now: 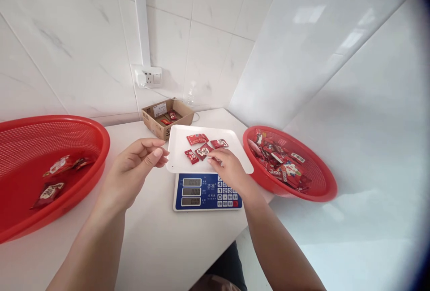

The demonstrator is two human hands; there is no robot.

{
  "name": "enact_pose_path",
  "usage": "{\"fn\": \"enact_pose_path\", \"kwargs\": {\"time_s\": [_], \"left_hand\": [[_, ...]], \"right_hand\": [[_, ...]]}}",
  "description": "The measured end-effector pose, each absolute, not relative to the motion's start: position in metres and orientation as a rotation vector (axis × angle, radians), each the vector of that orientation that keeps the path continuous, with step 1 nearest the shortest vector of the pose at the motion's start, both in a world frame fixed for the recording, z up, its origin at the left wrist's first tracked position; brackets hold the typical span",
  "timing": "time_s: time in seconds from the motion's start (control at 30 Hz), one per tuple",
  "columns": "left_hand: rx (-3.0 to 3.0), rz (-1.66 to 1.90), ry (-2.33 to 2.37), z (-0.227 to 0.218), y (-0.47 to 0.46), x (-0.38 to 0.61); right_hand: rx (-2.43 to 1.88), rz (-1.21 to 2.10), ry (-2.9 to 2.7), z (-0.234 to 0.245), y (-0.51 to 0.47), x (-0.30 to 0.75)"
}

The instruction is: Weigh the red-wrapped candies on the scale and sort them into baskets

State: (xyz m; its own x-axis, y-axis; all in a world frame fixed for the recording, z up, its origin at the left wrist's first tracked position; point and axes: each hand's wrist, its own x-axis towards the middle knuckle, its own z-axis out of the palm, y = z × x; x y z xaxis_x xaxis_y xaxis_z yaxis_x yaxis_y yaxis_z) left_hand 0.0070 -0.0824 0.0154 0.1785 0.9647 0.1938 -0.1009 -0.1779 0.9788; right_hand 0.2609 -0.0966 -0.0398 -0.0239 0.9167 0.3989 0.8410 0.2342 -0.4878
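A white weighing scale has a flat pan [178, 132] and a blue panel [208, 203] with number keys and three small displays. Several small red wrapped snack packets [197, 138] lie on the pan. My right hand [228, 167] reaches over the pan's right part, thumb and forefinger closed at the edge of a red packet [203, 150] in the middle; its palm partly covers the pan and keys. At the pan's left edge is my left hand [139, 161], fingers loosely bent and apart, with nothing seen in them.
A red plastic basket [104, 143] with a few packets stands at left. Another red basket [327, 188], holding many packets, sits at right by the table edge. Behind the scale is an open cardboard box [156, 125] with packets inside. A wall socket [149, 77] carries a plugged-in cable.
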Motion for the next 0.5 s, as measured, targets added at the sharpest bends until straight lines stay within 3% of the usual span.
{"fn": "enact_pose_path", "kwargs": {"time_s": [0.33, 0.5], "left_hand": [[1.397, 1.231, 0.923, 0.016, -0.083, 0.006], [1.412, 1.195, 0.916, 0.015, -0.082, 0.008]], "right_hand": [[-1.744, 0.068, -2.166, -0.030, -0.063, 0.204], [-1.531, 0.252, -2.002, -0.024, -0.083, 0.206]]}}
